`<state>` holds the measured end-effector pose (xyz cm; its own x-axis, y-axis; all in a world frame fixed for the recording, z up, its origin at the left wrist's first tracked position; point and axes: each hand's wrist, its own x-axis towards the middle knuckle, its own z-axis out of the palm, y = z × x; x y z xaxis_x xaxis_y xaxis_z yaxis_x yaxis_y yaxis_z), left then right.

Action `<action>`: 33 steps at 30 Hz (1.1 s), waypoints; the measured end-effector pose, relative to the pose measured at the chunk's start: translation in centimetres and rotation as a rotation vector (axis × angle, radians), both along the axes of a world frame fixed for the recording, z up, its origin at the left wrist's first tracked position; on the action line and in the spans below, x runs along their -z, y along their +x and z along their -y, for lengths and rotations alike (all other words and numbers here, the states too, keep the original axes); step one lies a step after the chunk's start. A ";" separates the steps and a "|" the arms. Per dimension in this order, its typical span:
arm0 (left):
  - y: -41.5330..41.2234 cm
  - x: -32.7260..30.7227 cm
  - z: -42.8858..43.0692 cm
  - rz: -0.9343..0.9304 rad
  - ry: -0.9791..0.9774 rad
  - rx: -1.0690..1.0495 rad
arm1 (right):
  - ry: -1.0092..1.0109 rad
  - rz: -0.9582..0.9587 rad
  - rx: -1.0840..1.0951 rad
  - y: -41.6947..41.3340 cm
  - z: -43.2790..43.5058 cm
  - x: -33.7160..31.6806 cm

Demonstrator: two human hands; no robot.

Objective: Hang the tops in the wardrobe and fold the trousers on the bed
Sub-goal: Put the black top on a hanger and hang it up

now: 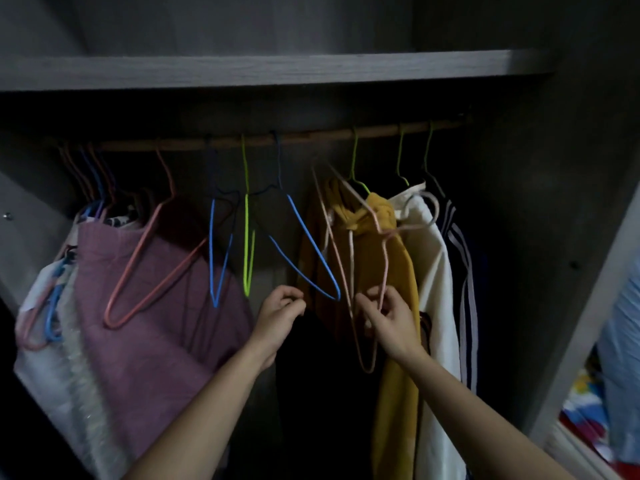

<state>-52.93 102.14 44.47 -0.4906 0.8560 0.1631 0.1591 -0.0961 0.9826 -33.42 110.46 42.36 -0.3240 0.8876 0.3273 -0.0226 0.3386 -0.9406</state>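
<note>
Tops [401, 271] hang on the wardrobe rail [242, 143]. Right hand [388, 317] pinches a pink hanger [351, 265]; left hand [280, 306] is curled, its grip unclear. Best to lift the hanger free without snagging neighbours.

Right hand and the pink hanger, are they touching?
Touching. The head view shows the right hand pinching the pink hanger by its wire, in front of the yellow top.

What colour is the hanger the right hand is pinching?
It's a pale pink wire hanger, clearest in the head view.
</note>
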 end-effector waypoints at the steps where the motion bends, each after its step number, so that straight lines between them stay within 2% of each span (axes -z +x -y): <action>1: 0.0 0.3 0.4 -0.016 -0.011 0.008 | -0.023 -0.025 0.004 0.1 0.4 -0.2; 3: 0.3 1.1 1.0 -0.087 -0.044 0.038 | -0.015 -0.022 0.076 0.7 1.3 -0.7; 6: 1.1 2.5 1.5 -0.197 -0.032 0.089 | -0.002 0.137 0.186 2.3 3.1 -0.3; 9: 1.8 4.2 1.8 -0.296 -0.035 0.074 | 0.030 0.240 0.208 4.2 5.8 1.8; 11: 2.1 5.0 2.4 -0.323 -0.045 0.047 | -0.038 0.255 0.192 5.6 7.4 3.2; 13: 2.7 4.9 3.5 -0.362 -0.022 0.029 | -0.127 0.238 0.142 7.0 8.7 3.9; 16: 3.5 3.7 5.2 -0.458 0.018 0.034 | -0.137 0.278 0.052 8.7 10.4 4.1; 20: 5.6 1.0 7.3 -0.376 0.057 0.094 | -0.229 0.283 -0.162 10.0 12.4 3.5; 24: 9.3 -0.8 9.7 -0.395 0.137 0.080 | -0.294 0.282 -0.293 11.9 15.7 3.1; 26: 11.6 -0.9 10.9 -0.425 0.125 0.047 | -0.228 0.319 -0.225 12.7 17.6 3.7; 30: 16.1 0.6 13.4 -0.452 0.007 -0.048 | -0.135 0.408 0.045 15.6 19.5 6.4; 33: 18.7 2.2 15.4 -0.483 -0.143 -0.034 | -0.176 0.457 0.130 19.2 20.4 7.8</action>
<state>-34.27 86.71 42.31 -0.4158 0.8713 0.2606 0.5993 0.0469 0.7992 -14.20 90.08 34.54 -0.2823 0.9591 0.0199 0.4366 0.1469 -0.8876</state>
